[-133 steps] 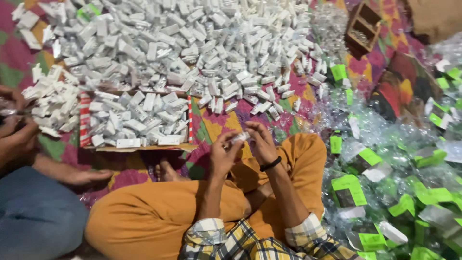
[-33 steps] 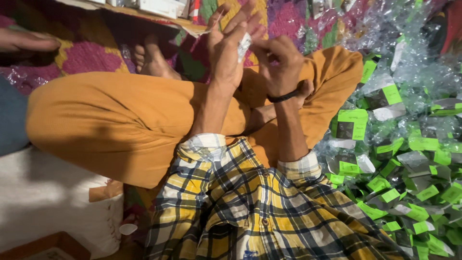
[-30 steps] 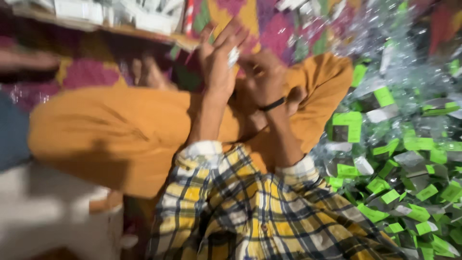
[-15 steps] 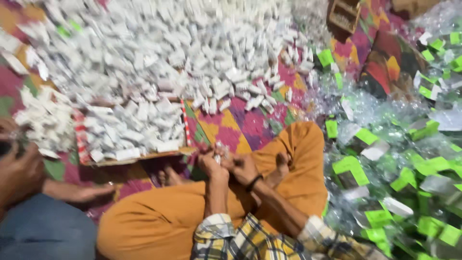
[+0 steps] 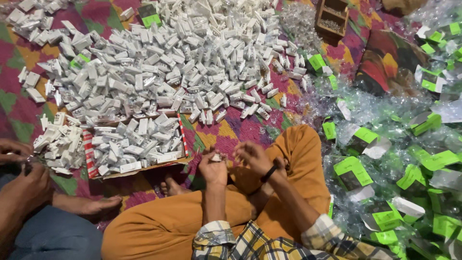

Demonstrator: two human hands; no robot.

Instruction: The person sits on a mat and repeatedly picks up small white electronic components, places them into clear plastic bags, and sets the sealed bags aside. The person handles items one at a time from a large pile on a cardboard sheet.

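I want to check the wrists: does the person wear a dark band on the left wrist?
No, the dark band sits on the wrist of the right hand; the left hand has a bare wrist.

A shallow cardboard tray [image 5: 179, 126] full of small plastic parts lies on the floor mat [image 5: 231, 132], ahead-left of the crossed legs. Behind it spreads a loose heap of plastic parts [image 5: 159, 58]. Right of the legs lie packaging cards and wrappers [image 5: 404, 173]. A wooden box [image 5: 332, 17] sits far behind.
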